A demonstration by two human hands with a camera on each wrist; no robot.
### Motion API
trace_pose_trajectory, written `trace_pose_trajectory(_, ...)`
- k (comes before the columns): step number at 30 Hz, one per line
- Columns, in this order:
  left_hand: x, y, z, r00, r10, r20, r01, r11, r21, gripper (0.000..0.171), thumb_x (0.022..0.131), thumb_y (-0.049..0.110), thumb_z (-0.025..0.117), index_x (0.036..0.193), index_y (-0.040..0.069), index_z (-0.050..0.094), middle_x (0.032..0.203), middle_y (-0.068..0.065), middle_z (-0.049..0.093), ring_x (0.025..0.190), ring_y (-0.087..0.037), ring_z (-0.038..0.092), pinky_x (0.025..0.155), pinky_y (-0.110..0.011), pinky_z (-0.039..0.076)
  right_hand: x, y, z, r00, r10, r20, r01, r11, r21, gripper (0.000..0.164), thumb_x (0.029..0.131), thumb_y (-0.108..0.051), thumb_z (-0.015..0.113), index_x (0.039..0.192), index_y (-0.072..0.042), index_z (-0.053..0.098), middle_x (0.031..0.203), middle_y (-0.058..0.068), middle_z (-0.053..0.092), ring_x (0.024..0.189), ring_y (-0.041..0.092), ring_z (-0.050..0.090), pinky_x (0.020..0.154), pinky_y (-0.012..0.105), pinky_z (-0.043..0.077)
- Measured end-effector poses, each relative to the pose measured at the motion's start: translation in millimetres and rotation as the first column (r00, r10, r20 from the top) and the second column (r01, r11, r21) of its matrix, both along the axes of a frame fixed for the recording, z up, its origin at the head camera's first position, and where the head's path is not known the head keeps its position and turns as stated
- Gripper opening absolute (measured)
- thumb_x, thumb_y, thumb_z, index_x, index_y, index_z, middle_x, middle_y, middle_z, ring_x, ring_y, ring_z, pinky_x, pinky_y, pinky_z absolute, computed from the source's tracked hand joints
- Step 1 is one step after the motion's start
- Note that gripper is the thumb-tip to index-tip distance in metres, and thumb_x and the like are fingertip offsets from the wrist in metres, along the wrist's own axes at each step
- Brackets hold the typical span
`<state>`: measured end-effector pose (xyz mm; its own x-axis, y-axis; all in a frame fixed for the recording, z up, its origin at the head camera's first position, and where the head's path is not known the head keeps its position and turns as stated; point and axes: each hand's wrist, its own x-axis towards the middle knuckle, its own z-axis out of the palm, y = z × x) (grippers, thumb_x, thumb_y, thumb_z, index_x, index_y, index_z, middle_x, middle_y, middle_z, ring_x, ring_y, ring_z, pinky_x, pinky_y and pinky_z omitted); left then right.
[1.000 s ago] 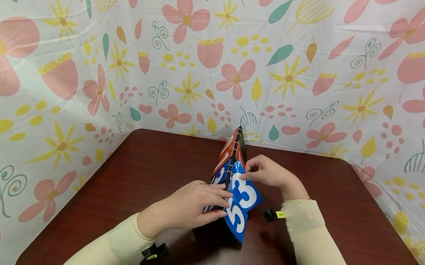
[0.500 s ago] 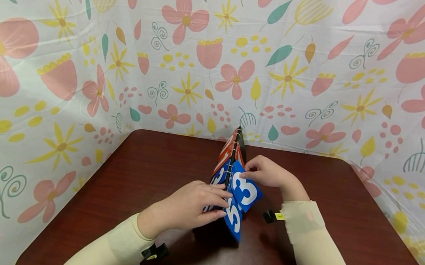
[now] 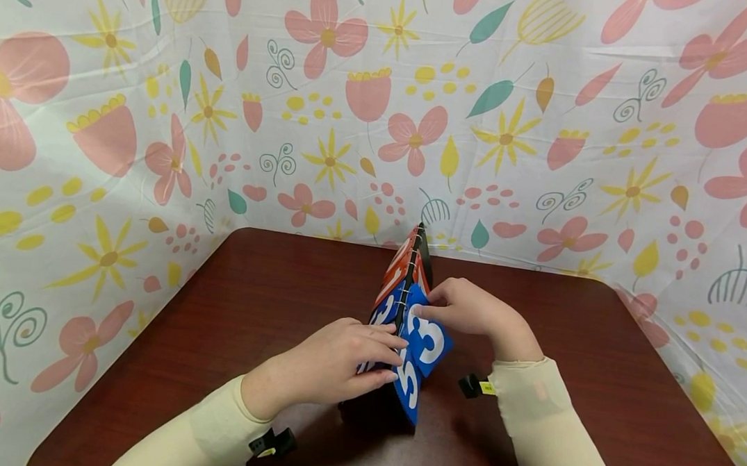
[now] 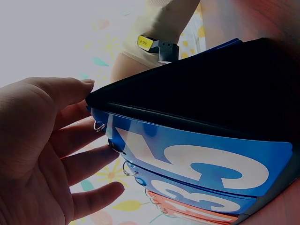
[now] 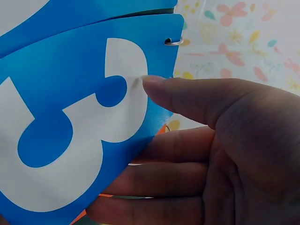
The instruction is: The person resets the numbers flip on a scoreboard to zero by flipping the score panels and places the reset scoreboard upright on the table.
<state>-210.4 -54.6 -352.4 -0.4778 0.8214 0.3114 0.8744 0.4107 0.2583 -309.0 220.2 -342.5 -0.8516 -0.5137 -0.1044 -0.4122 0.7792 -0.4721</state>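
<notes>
A tabletop flip scoreboard stands like a tent, with blue and red number cards hung on metal rings along its top ridge. My left hand lies across the near end of that ridge, its fingers fairly straight. In the left wrist view its thumb touches the peak of the board's dark triangular end. My right hand pinches a blue card with a white 3, thumb on the printed face and fingers behind. This card stands tilted out from the right face. Beside it, nearer me, hangs a blue 5 card.
The scoreboard stands on a dark reddish-brown table. Behind and to the left hangs a white flower-printed cloth. Red number cards fill the board's far part.
My right hand has moved slightly left and down, bringing the blue 3 card closer to the board. The 5 card has swung in toward the board too. My left hand stays in place.
</notes>
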Motion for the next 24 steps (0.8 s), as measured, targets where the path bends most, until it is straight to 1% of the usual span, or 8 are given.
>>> trace_pose_trajectory(2, -0.1, 0, -0.2, 1.000, 0.000, -0.005, 0.000, 1.000, 0.000, 0.029, 0.103, 0.034, 0.062, 0.124, 0.020, 0.076, 0.140, 0.002, 0.068, 0.143, -0.015, 0.053, 0.111, -0.043, 0.050, -1.0, 2, -0.1, 1.000, -0.006, 0.015, 0.006, 1.000, -0.010, 0.037, 0.093, -0.048, 0.072, 0.104, -0.015, 0.081, 0.071, -0.006, 0.068, 0.063, 0.012, 0.062, 0.060, 0.027, 0.054)
trace_pose_trajectory(5, 0.0, 0, -0.6, 1.000, 0.008, -0.010, -0.008, 1.000, -0.008, 0.030, 0.104, 0.035, 0.061, 0.125, 0.021, 0.076, 0.141, 0.003, 0.067, 0.144, -0.014, 0.052, 0.111, -0.044, 0.050, -2.2, 8, 0.2, 1.000, 0.006, 0.026, -0.005, 0.999, -0.032, 0.045, 0.091, -0.042, 0.076, 0.123, -0.010, 0.076, 0.083, -0.003, 0.076, 0.069, 0.014, 0.068, 0.066, 0.030, 0.060)
trace_pose_trajectory(9, -0.2, 0, -1.1, 1.000, 0.020, -0.004, -0.020, 1.000, -0.018, 0.031, 0.105, 0.036, 0.058, 0.127, 0.022, 0.075, 0.142, 0.005, 0.067, 0.144, -0.013, 0.051, 0.112, -0.045, 0.049, -2.8, 17, 1.6, 1.000, 0.013, 0.023, -0.012, 0.999, -0.044, 0.062, 0.088, -0.036, 0.081, 0.142, -0.012, 0.063, 0.079, 0.000, 0.069, 0.066, 0.018, 0.062, 0.060, 0.032, 0.057)
trace_pose_trajectory(12, -0.5, 0, -1.2, 1.000, 0.020, 0.003, -0.020, 1.000, -0.020, 0.031, 0.105, 0.036, 0.057, 0.128, 0.022, 0.075, 0.142, 0.005, 0.066, 0.144, -0.013, 0.052, 0.112, -0.044, 0.049, -2.9, 24, 3.3, 0.999, 0.026, 0.025, -0.024, 0.998, -0.058, 0.066, 0.087, -0.035, 0.081, 0.147, -0.015, 0.059, 0.077, 0.001, 0.066, 0.066, 0.018, 0.059, 0.058, 0.033, 0.055)
trace_pose_trajectory(14, -0.5, 0, -1.0, 1.000, 0.024, 0.004, -0.024, 0.999, -0.026, 0.032, 0.106, 0.036, 0.057, 0.128, 0.023, 0.074, 0.142, 0.005, 0.066, 0.144, -0.013, 0.051, 0.113, -0.044, 0.049, -3.7, 27, 4.0, 0.999, 0.035, 0.038, -0.032, 0.996, -0.079, 0.064, 0.088, -0.032, 0.080, 0.145, -0.015, 0.060, 0.077, 0.002, 0.067, 0.065, 0.019, 0.060, 0.059, 0.034, 0.056)
trace_pose_trajectory(16, -0.4, 1, -0.6, 1.000, 0.024, 0.006, -0.024, 0.999, -0.027, 0.032, 0.105, 0.036, 0.057, 0.128, 0.022, 0.074, 0.142, 0.005, 0.066, 0.144, -0.013, 0.051, 0.113, -0.044, 0.049, -5.2, 30, 3.3, 0.998, 0.041, 0.054, -0.035, 0.994, -0.104, 0.057, 0.088, -0.030, 0.080, 0.139, -0.012, 0.065, 0.078, 0.002, 0.069, 0.065, 0.019, 0.062, 0.061, 0.034, 0.058)
trace_pose_trajectory(21, -0.2, 1, -0.6, 1.000, 0.016, 0.010, -0.016, 1.000, -0.020, 0.031, 0.105, 0.036, 0.058, 0.127, 0.021, 0.075, 0.142, 0.004, 0.067, 0.144, -0.013, 0.052, 0.113, -0.043, 0.049, -11.4, 37, -2.9, 0.993, 0.064, 0.096, -0.050, 0.989, -0.141, 0.030, 0.089, -0.027, 0.079, 0.113, -0.010, 0.077, 0.077, 0.002, 0.073, 0.065, 0.020, 0.065, 0.064, 0.034, 0.060)
trace_pose_trajectory(24, -0.3, 1, -1.0, 1.000, 0.011, 0.007, -0.011, 1.000, -0.017, 0.031, 0.105, 0.036, 0.058, 0.127, 0.021, 0.075, 0.141, 0.003, 0.067, 0.143, -0.013, 0.052, 0.113, -0.043, 0.049, -15.0, 41, -6.2, 0.991, 0.081, 0.104, -0.065, 0.986, -0.152, 0.016, 0.091, -0.026, 0.077, 0.101, -0.013, 0.078, 0.078, 0.004, 0.074, 0.069, 0.027, 0.066, 0.066, 0.034, 0.060)
